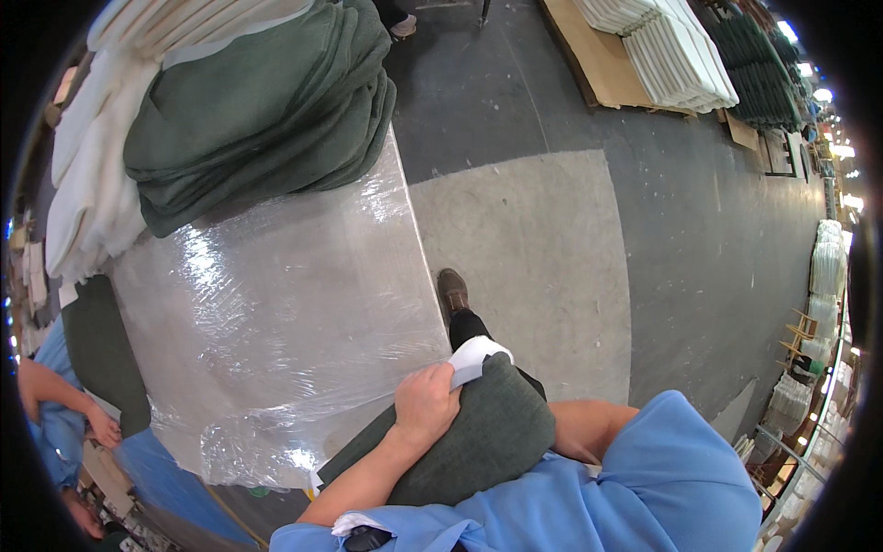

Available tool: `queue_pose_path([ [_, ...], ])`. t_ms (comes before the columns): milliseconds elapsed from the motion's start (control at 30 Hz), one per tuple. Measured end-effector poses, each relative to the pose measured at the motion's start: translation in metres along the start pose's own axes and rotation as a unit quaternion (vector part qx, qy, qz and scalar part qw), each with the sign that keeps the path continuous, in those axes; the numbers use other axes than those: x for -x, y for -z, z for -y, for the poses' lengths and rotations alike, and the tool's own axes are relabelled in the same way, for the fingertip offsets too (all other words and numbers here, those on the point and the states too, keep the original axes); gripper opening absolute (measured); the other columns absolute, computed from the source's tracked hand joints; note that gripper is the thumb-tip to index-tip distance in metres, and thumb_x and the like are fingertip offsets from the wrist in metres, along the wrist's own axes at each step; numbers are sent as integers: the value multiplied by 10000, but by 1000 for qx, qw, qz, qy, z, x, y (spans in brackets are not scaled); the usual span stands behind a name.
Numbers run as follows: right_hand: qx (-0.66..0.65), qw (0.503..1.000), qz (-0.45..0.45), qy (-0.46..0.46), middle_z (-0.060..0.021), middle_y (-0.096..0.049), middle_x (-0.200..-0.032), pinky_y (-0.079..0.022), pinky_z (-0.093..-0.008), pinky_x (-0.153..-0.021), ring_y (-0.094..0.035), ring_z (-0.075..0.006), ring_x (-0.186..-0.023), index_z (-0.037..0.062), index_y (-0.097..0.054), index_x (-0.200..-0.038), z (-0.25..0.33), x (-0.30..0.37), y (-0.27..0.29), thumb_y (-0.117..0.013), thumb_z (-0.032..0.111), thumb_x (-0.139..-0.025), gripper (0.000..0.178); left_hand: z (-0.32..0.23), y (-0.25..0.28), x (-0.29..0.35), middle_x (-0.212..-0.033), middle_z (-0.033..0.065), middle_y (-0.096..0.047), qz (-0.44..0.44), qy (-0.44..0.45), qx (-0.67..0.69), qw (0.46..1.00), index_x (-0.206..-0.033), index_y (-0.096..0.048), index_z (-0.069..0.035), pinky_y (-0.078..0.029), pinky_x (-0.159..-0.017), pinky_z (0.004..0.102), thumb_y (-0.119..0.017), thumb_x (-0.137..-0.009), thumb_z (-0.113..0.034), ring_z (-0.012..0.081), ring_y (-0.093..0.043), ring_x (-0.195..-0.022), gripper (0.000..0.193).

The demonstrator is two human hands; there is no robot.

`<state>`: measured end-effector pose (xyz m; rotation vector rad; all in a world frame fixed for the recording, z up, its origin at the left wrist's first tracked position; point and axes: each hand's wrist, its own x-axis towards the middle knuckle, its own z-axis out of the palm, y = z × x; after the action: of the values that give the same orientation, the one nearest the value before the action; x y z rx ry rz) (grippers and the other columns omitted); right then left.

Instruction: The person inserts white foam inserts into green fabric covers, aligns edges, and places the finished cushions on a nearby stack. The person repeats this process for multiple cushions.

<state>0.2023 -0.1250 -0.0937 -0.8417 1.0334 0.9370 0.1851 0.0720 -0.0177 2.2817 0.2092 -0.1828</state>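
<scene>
A dark green fabric cushion point(487, 437) lies against my body at the table's near corner. White fluffy filling and a pale strip point(469, 365) show at its far edge. My left hand point(428, 403) is closed around that edge, fingers wrapped over the strip. On the cushion's other side, my right hand point(578, 449) is mostly hidden between the cushion and my blue shirt; its fingers do not show. Just left of my hands is a table point(303, 294) covered in clear plastic film.
Dark green covers point(258, 110) are piled on the table's far end beside white fluffy pads point(87, 166). At the left, a co-worker's hand point(104, 428) is by another green piece point(106, 354). White stacked pieces point(676, 55) stand on cardboard at the far right.
</scene>
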Motion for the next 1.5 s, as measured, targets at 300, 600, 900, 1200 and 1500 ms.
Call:
queue_pose_path([
  [300, 523, 800, 92, 281, -36, -708, -1025, -513, -349, -770, -641, -149, -890, 27, -741, -1127, 136, 35, -51, -675, 217, -1044, 217, -5, 21, 13, -788, 87, -569, -57, -144, -52, 987, -940, -670, -61, -449, -650, 442, -736, -703, -59, 312, -605, -729, 246],
  [600, 788, 516, 321, 99, -86, -689, -997, -520, -397, -801, -665, -238, -907, 79, -740, -1052, 182, 50, -123, -691, 195, -999, 137, -11, 26, 12, -820, 58, -600, -80, -203, -29, 975, -982, -705, -63, -442, -654, 419, -747, -649, -33, 285, -613, -741, 337],
  [900, 782, 493, 365, 112, -63, -676, -948, -501, -390, -782, -625, -206, -866, 73, -685, -1075, 177, 49, -108, -665, 220, -1024, 157, -12, 20, 13, -812, 46, -600, -90, -218, -40, 971, -966, -701, -73, -442, -661, 417, -741, -656, -28, 271, -613, -736, 316],
  [1200, 762, 547, 346, -10, 5, -607, -780, -483, -312, -598, -575, -115, -680, 62, -684, -962, 177, 42, -112, -652, 227, -1037, 184, -16, 17, 6, -798, 70, -586, -47, -199, -44, 978, -891, -652, -82, -442, -663, 433, -738, -734, -62, 304, -605, -738, 180],
  [1500, 507, 840, 175, 86, -4, -582, -799, -476, -298, -564, -570, -107, -670, 52, -628, -976, 132, 45, -49, -594, 266, -1090, 245, -24, -10, -21, -783, 165, -569, 26, -3, 67, 997, -846, -601, -26, -455, -685, 498, -716, -957, -187, 399, -592, -779, 227],
])
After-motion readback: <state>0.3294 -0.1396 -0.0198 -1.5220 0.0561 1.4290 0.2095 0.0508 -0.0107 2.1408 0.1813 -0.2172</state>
